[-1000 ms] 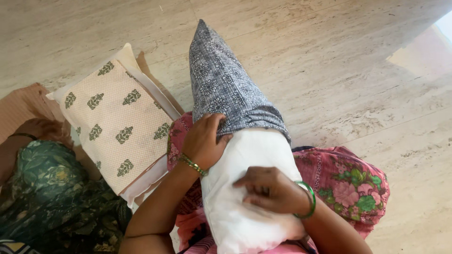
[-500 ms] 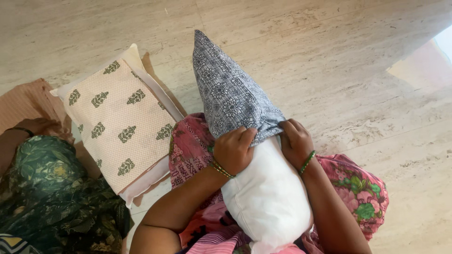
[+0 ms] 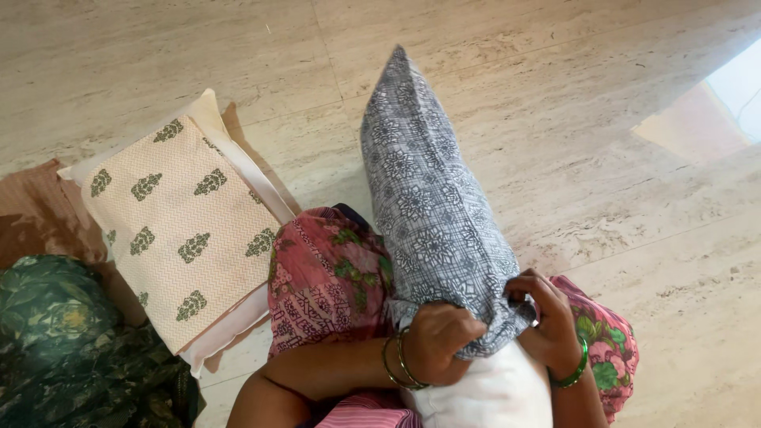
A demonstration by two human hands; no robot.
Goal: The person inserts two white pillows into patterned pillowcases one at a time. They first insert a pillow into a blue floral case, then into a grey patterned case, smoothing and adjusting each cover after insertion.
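Observation:
A white pillow [image 3: 495, 396] stands on end in my lap, mostly inside a grey patterned pillow cover [image 3: 428, 198] that rises to a point above it. My left hand [image 3: 440, 345] grips the cover's open hem on the left side. On the right side of the hem, my right hand [image 3: 547, 317] pinches the bunched fabric. Only the pillow's lower end shows white below my hands. Both wrists wear green bangles. My knees are under pink floral cloth [image 3: 333, 277].
A cream pillow with green leaf prints [image 3: 178, 230] lies on the floor at left, on another white pillow. A second person in dark green floral clothing [image 3: 71, 341] sits at the lower left. Pale stone floor [image 3: 571, 143] surrounds us.
Both hands have pulled the grey cover farther down over the white pillow, so less white shows. A second ago my right hand lay flat on the pillow; now it grips the hem.

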